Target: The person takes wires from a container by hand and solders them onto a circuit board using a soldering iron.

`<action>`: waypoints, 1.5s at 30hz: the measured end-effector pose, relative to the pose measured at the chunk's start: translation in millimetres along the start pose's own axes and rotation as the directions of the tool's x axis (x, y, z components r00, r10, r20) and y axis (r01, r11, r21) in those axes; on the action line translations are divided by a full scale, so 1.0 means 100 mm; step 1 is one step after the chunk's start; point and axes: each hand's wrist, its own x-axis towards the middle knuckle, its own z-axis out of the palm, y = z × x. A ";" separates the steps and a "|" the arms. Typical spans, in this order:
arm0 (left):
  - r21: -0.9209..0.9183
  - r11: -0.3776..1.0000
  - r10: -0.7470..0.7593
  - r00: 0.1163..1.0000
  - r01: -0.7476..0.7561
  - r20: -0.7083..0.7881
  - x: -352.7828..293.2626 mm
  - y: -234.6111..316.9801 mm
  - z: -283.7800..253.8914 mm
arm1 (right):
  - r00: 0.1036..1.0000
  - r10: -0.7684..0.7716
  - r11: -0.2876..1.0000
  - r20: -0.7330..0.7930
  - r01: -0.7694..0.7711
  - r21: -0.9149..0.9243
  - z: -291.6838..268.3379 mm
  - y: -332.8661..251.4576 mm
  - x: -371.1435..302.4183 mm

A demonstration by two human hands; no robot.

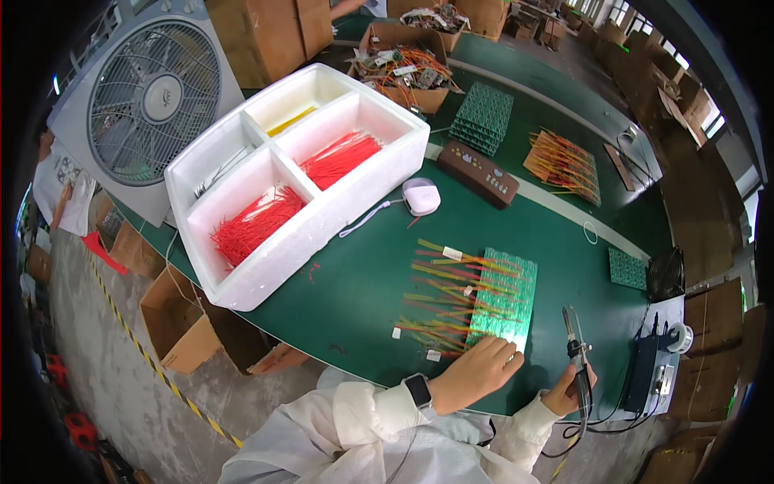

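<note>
A green circuit board panel (506, 302) lies on the table in front of me, with several red and yellow wires (442, 294) reaching out from its left side. Over the panel's lower edge is my left hand (477, 375), its fingers curled and drawn together; whatever they pinch is hidden beneath them. My right hand (567, 392) is closed round a soldering iron (576, 348), which stands tip up to the right of the panel. Small white tags hang on some of the wires.
A white foam box (242, 284) with compartments of red wires stands left, beside a fan (161, 97). Farther back are a brown oblong case (479, 174), a small pale case (421, 196), stacked boards (482, 117) and wired boards (563, 168). A soldering station (649, 373) sits right.
</note>
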 end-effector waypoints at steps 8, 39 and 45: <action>0.150 0.979 0.160 0.976 -0.138 -0.149 0.18 -0.32 -0.97 | 0.994 0.102 0.989 -0.050 -0.096 0.113 0.09 -0.05 0.01; -0.039 0.705 -0.662 0.637 0.708 -0.394 0.28 -4.10 -2.46 | 0.968 0.250 0.938 -0.023 -0.237 0.253 1.18 0.05 0.64; 0.019 0.757 -0.582 0.687 0.654 -0.435 0.26 -3.98 -2.49 | 0.943 0.306 0.838 0.130 -0.332 0.433 1.34 0.02 0.39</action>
